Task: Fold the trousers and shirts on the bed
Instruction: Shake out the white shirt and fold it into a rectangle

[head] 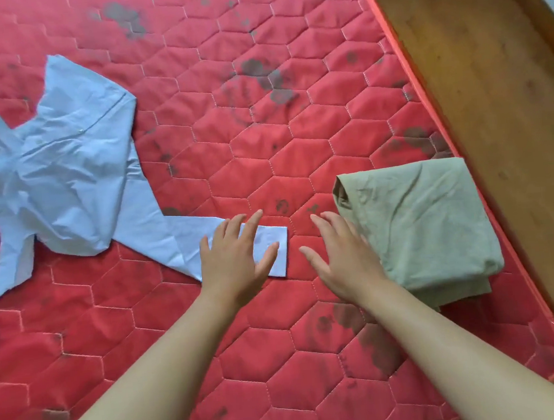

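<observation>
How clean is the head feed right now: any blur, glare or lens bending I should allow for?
Head view: light is soft and even, no glare; both the left hand and right hand look slightly motion-blurred, while the blue shirt and folded green garment stay fairly sharp; wide-angle bending curves the mattress edge beside the wooden frame.

No readable text, label or number anywhere.
</observation>
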Available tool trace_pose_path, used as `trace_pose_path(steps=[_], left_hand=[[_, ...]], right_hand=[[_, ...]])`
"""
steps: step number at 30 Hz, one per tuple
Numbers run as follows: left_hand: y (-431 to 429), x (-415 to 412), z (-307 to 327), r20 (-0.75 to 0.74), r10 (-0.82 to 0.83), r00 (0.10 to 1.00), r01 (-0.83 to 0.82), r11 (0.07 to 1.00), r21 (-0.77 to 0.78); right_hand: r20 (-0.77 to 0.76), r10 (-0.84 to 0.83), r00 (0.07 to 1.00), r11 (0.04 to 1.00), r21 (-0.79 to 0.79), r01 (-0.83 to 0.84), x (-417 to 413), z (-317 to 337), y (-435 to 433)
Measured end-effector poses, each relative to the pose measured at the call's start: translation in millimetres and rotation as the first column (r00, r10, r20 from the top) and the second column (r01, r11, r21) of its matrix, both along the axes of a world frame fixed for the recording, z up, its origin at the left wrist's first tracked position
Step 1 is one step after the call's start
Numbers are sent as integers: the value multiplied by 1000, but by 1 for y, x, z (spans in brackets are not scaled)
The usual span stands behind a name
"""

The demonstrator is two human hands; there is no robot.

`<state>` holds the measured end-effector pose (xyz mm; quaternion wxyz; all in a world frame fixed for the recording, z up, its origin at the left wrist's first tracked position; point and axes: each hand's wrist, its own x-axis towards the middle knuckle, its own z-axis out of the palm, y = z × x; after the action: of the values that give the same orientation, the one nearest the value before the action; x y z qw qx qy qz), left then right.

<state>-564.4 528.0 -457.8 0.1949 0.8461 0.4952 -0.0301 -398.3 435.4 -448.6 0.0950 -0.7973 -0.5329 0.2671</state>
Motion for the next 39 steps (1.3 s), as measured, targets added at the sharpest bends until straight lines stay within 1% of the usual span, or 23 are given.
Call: trace_pose_path(steps=[2,5,9,13,16,19,22,25,28,29,30,32,35,37,39], left_hand=[[15,-48,6,33,50,998,-51,999,19],[35,-126,12,37,86,996,-87,996,32],[65,-249,12,-13,128,992,-127,990,60],[102,-366,3,-61,202,977,-199,979,51],[128,-434,-11,-88,242,966,-240,970,37],[148,-477,-33,-86,284,955,-288,957,-43],[164,-495,-55,-51,307,950,-311,942,-129],[183,-493,-73,-15,293,956,-291,942,-167],[203,-481,-91,37,278,960,-269,949,-164],[210,-475,-97,44,275,960,-265,952,-155],[216,-470,-103,44,267,963,-259,956,-142],[225,-458,-114,14,228,974,-225,968,-110],[232,-445,-130,-41,168,985,-171,983,-62],[233,-442,-138,-4,179,984,-179,982,-61],[226,-441,-143,92,240,966,-227,965,-127]], right_hand=[[-8,40,999,999,25,-39,-44,4,21],[-33,91,995,995,46,-89,-121,4,52],[-48,165,985,983,86,-161,-239,-4,100],[-56,217,975,970,124,-209,-348,-19,156],[-42,258,965,961,114,-252,-407,-36,203],[19,289,957,954,75,-290,-440,-57,248],[83,242,967,970,10,-244,-447,-79,282],[149,176,973,984,-54,-170,-440,-98,302],[211,194,958,976,-137,-167,-433,-117,308],[228,212,950,973,-139,-184,-431,-123,307],[241,228,943,972,-116,-205,-428,-130,307],[235,238,942,970,-14,-242,-419,-139,305],[129,181,975,964,174,-202,-407,-146,299],[42,143,989,959,240,-149,-401,-149,286],[9,134,991,961,242,-132,-392,-153,261]])
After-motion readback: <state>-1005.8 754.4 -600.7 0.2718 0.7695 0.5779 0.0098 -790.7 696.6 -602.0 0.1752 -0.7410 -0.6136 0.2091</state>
